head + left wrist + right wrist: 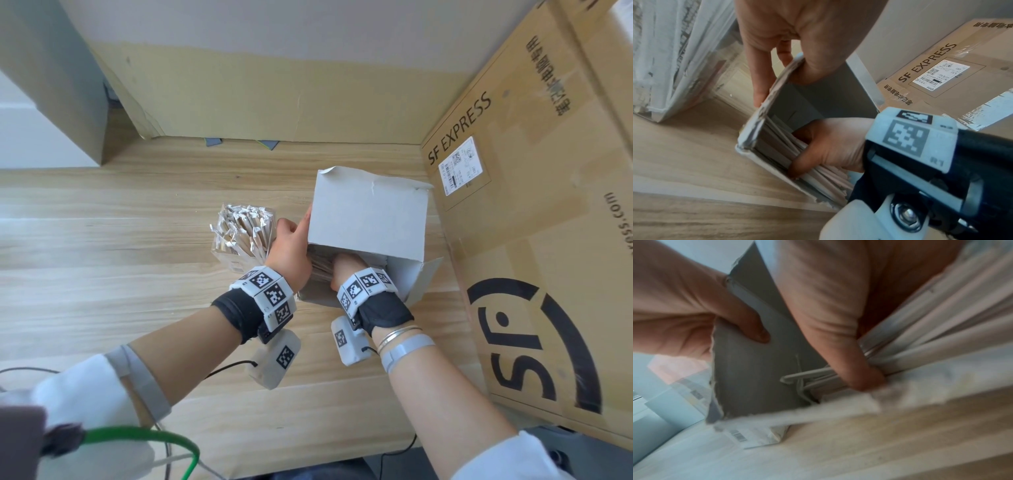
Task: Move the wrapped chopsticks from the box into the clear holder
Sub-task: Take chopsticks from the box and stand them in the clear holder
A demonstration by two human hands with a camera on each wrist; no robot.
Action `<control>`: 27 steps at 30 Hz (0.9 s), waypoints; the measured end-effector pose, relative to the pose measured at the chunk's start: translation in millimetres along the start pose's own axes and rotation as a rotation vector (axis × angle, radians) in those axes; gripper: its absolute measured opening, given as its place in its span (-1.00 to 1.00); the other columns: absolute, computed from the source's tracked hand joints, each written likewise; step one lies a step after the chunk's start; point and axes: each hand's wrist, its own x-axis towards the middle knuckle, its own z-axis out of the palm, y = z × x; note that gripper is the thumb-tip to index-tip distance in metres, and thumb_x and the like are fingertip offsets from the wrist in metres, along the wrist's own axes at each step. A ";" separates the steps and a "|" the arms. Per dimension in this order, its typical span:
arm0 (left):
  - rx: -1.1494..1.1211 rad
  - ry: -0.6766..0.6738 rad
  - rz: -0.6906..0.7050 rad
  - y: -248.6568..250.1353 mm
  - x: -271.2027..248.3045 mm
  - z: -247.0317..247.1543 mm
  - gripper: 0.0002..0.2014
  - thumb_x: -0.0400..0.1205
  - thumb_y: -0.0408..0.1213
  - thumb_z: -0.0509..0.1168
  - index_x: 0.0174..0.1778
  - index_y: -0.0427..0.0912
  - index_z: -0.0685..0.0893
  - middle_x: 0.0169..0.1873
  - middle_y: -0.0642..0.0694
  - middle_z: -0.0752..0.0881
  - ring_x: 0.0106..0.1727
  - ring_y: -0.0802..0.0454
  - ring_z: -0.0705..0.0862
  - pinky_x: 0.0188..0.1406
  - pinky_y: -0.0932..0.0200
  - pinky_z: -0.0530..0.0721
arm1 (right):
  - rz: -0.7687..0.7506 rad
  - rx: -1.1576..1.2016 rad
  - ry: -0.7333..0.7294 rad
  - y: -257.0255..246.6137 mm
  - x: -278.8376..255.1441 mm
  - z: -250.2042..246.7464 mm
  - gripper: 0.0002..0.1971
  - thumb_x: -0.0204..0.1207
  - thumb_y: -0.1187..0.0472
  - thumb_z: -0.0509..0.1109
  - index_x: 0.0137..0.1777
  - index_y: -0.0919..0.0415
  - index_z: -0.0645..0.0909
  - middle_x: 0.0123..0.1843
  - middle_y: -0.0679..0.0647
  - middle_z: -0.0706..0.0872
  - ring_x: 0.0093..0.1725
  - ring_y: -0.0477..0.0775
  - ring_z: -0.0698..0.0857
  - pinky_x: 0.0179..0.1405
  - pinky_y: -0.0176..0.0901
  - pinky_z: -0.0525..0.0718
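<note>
A grey-white cardboard box [368, 212] lies on its side on the wooden table, its open end toward me. My left hand [291, 245] pinches the box's left wall [774, 87], thumb inside and fingers outside. My right hand [346, 269] reaches into the opening, and its fingers curl round a bundle of wrapped chopsticks [818, 177] on the box floor. The right wrist view shows those chopsticks [931, 331] pressed under the palm. Left of the box stands the clear holder [244, 236], packed with several wrapped chopsticks standing upright.
A large brown SF Express carton [534, 222] stands close on the right of the box. A cardboard panel [274, 96] runs along the table's back. Bare wooden table [102, 257] lies to the left. Cables and a green hoop [144, 442] hang near the front edge.
</note>
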 end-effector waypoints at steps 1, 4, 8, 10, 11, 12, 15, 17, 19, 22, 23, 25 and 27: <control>-0.001 -0.005 -0.003 0.3 -0.3 -0.4 -0.16 0.50 -0.67 0.05 0.63 0.06 0.00 -0.04 -0.15 0.28 -0.18 -0.08 0.41 -0.02 0.04 0.58 | 0.004 -0.013 -0.005 0.3 -1.1 -0.1 -0.60 0.64 0.28 0.15 0.47 0.31 0.37 0.46 0.25 0.48 0.43 0.23 0.51 0.43 0.02 0.49; -0.005 0.000 -0.002 1.2 -0.9 -1.0 -0.16 0.49 -0.67 0.05 0.63 0.06 0.00 -0.04 -0.16 0.28 -0.16 -0.09 0.42 0.01 0.01 0.58 | -0.010 -0.056 0.015 1.1 -2.1 -2.4 -0.67 0.62 0.27 0.18 0.35 0.30 0.50 0.38 0.24 0.57 0.37 0.21 0.56 0.40 -0.02 0.49; -0.024 -0.011 0.002 -0.8 1.0 0.0 -0.11 0.46 -0.68 0.05 0.62 0.12 -0.04 -0.04 -0.18 0.32 -0.15 -0.06 0.42 0.00 0.01 0.61 | 0.001 0.016 -0.083 2.1 -2.2 -8.9 -0.63 0.59 0.28 0.24 0.40 0.27 0.48 0.35 0.22 0.61 0.30 0.21 0.62 0.26 -0.04 0.58; -0.033 -0.016 -0.009 0.3 1.8 -1.6 -0.09 0.48 -0.66 0.06 0.62 0.18 -0.11 -0.03 -0.16 0.34 -0.29 -0.05 0.42 -0.11 0.05 0.57 | -0.003 0.072 -0.042 6.5 -4.7 -11.3 -0.61 0.57 0.33 0.25 0.41 0.25 0.46 0.33 0.21 0.62 0.30 0.21 0.63 0.20 -0.06 0.59; -0.034 -0.019 -0.012 1.4 1.7 -2.5 -0.10 0.50 -0.65 0.06 0.61 0.20 -0.13 -0.03 -0.15 0.34 -0.36 -0.02 0.40 -0.15 0.09 0.52 | -0.005 0.108 0.002 9.1 -7.1 -11.7 -0.62 0.56 0.35 0.25 0.38 0.25 0.48 0.31 0.21 0.63 0.29 0.22 0.64 0.17 -0.07 0.60; -0.036 -0.025 -0.017 3.2 1.6 -3.8 -0.10 0.51 -0.65 0.05 0.61 0.20 -0.14 -0.02 -0.16 0.35 -0.39 0.00 0.39 -0.16 0.12 0.47 | -0.011 0.134 0.039 11.6 -8.6 -11.5 -0.64 0.55 0.38 0.24 0.35 0.25 0.51 0.28 0.21 0.65 0.27 0.22 0.64 0.13 -0.08 0.60; -0.058 -0.045 -0.041 8.6 1.0 -8.4 -0.10 0.52 -0.65 0.06 0.61 0.16 -0.19 0.12 -0.27 0.45 -0.23 -0.11 0.50 -0.09 0.11 0.47 | -0.025 0.168 0.043 16.1 -12.5 -10.9 -0.76 0.54 0.33 0.27 0.18 0.28 0.61 0.17 0.22 0.71 0.16 0.22 0.69 -0.06 -0.15 0.56; -0.055 -0.053 -0.056 11.1 0.8 -10.9 -0.09 0.52 -0.65 0.09 0.62 0.08 -0.23 0.20 -0.33 0.50 -0.13 -0.14 0.51 -0.06 0.10 0.47 | -0.050 0.217 0.078 17.3 -14.4 -12.8 -0.80 0.54 0.25 0.30 0.08 0.31 0.65 0.09 0.25 0.74 0.11 0.24 0.70 -0.14 -0.19 0.50; -0.031 -0.058 -0.069 12.6 1.0 -12.7 -0.09 0.52 -0.64 0.11 0.62 0.01 -0.28 0.16 -0.36 0.56 -0.15 -0.13 0.52 -0.11 0.09 0.47 | -0.057 0.300 0.155 19.0 -18.5 -17.2 -0.81 0.54 0.28 0.28 0.06 0.34 0.64 0.07 0.29 0.73 0.10 0.28 0.69 -0.11 -0.17 0.49; 0.024 -0.067 -0.101 15.6 2.4 -15.2 -0.11 0.54 -0.63 0.11 0.62 -0.10 -0.33 -0.18 -0.29 0.64 -0.41 -0.02 0.47 -0.27 0.14 0.44 | -0.107 0.410 0.245 23.2 -24.6 -25.1 -0.86 0.52 0.33 0.28 0.01 0.32 0.63 0.04 0.29 0.73 0.07 0.28 0.69 -0.08 -0.16 0.50; 0.047 -0.074 -0.114 17.3 3.2 -16.0 -0.11 0.54 -0.62 0.10 0.62 -0.12 -0.34 -0.33 -0.20 0.60 -0.48 0.03 0.44 -0.31 0.15 0.42 | -0.133 0.434 0.245 24.5 -26.8 -27.2 -0.90 0.52 0.32 0.30 -0.04 0.28 0.63 0.00 0.27 0.73 0.04 0.26 0.69 -0.10 -0.16 0.49; 0.086 -0.091 -0.137 22.0 5.0 -18.6 -0.11 0.54 -0.63 0.09 0.61 -0.13 -0.36 -0.50 -0.08 0.47 -0.53 0.09 0.40 -0.37 0.16 0.41 | -0.211 0.499 0.222 27.2 -31.9 -31.8 -0.92 0.48 0.27 0.38 -0.20 0.11 0.56 -0.12 0.15 0.72 -0.04 0.18 0.67 -0.10 -0.14 0.52; 0.109 -0.108 -0.154 26.5 6.6 -21.7 -0.12 0.55 -0.62 0.08 0.60 -0.13 -0.38 -0.52 -0.07 0.44 -0.52 0.08 0.42 -0.36 0.17 0.44 | -0.284 0.592 0.199 29.8 -37.1 -36.6 -0.76 0.45 0.24 0.45 -0.32 0.01 0.46 -0.27 -0.06 0.64 -0.15 0.02 0.62 -0.09 -0.13 0.53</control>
